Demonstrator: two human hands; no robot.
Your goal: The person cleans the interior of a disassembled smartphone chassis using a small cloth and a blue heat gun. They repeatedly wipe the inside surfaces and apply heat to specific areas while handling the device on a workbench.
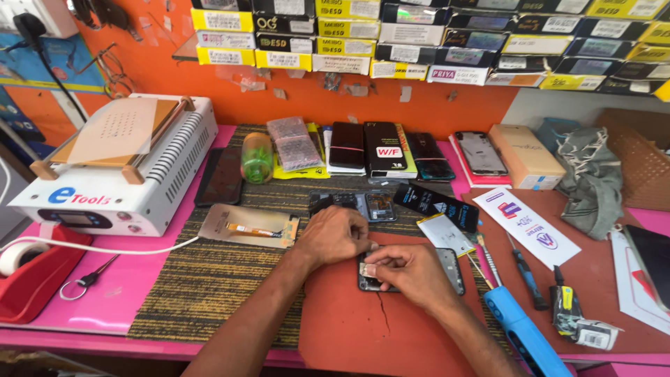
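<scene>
An opened dark phone body (450, 271) lies on a red-brown work mat (363, 328) in front of me. My left hand (333, 234) rests over its top left corner, fingers curled down onto it. My right hand (408, 270) covers the phone's middle, thumb and fingers pinched on a small pale part at its upper end. What the part is cannot be made out. Both forearms reach in from the bottom edge.
A gold phone back panel (249, 225), a white battery (444, 232) and a dark circuit frame (363, 204) lie nearby. Screwdrivers (527, 274), a blue tool (525, 332) and a glue tube (564, 301) sit right. A white heating machine (112, 167) stands left; several phones (384, 149) line the back.
</scene>
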